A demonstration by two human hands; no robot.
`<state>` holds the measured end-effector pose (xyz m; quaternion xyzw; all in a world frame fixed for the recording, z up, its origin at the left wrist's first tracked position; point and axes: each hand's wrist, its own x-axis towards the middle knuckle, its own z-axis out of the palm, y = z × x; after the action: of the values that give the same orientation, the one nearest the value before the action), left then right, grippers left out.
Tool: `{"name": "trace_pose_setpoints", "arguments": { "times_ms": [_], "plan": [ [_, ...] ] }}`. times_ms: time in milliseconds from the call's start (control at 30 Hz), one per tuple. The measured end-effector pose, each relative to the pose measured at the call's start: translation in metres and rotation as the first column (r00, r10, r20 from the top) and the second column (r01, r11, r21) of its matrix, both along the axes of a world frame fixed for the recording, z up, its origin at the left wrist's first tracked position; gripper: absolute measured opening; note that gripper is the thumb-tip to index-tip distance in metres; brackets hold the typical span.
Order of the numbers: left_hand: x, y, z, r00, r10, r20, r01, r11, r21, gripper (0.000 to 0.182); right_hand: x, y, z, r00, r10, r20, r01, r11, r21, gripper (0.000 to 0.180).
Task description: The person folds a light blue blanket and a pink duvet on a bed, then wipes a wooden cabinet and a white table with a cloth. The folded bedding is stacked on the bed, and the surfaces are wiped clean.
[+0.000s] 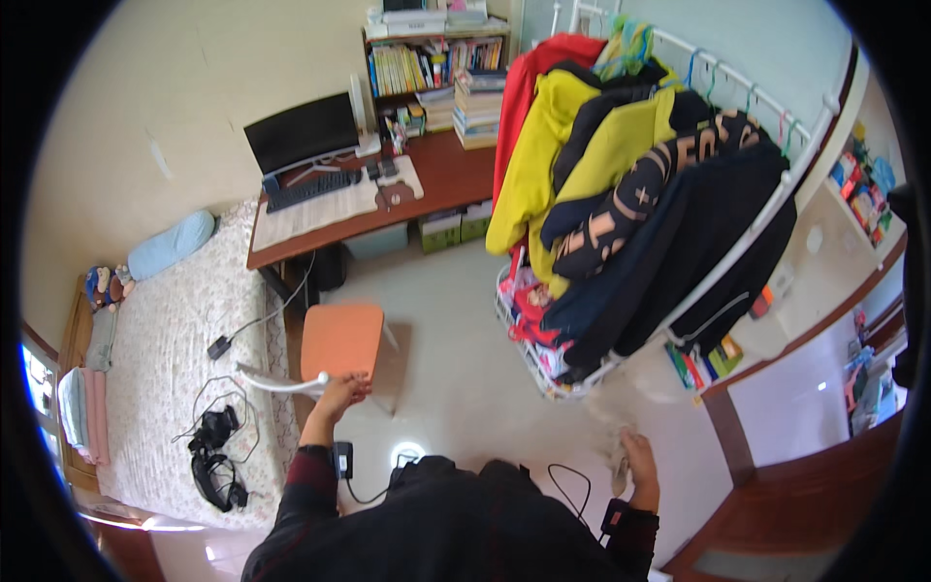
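My left hand (342, 396) is held out at the lower left, beside the white curved frame (284, 385) of a chair with an orange seat (342, 338). Its fingers are loosely bent over the seat's near corner; contact cannot be told. Low on the right, my right hand (638, 458) hangs with a pale beige thing (620, 473) at its fingers, blurred, perhaps cloth; whether the fingers grip it cannot be told. A garment rack (771, 196) with yellow, red and dark jackets (647, 211) stands ahead to the right.
A bed (174, 349) with black straps and cables (214, 458) lies along the left. Beyond the chair stands a desk (444, 178) with a monitor (302, 134), a keyboard (313, 190) and stacked books (476, 109). Black cables (571, 484) hang near my body. A wooden door (793, 502) is at the lower right.
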<state>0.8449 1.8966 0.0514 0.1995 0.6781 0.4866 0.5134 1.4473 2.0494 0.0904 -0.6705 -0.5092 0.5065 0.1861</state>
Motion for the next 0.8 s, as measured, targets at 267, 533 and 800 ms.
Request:
{"name": "trace_pose_setpoints", "arguments": {
  "times_ms": [267, 533, 800],
  "plan": [
    [0.001, 0.046, 0.029, 0.995, -0.066, -0.074, 0.066, 0.998, -0.012, 0.032, -0.089, 0.088, 0.014, 0.847, 0.147, -0.511, -0.306, 0.921, -0.241, 0.036],
    [-0.076, 0.054, -0.012, 0.913, 0.119, -0.390, -0.168, 0.981, -0.095, 0.027, -0.126, 0.111, 0.013, 0.820, 0.099, -0.564, -0.252, 0.947, -0.199, 0.038],
    [-0.085, 0.113, 0.011, 0.982, -0.058, -0.179, 0.049, 0.997, -0.054, 0.031, -0.148, 0.121, 0.009, 0.842, 0.115, -0.527, -0.199, 0.974, -0.106, 0.041]
  ]
}}
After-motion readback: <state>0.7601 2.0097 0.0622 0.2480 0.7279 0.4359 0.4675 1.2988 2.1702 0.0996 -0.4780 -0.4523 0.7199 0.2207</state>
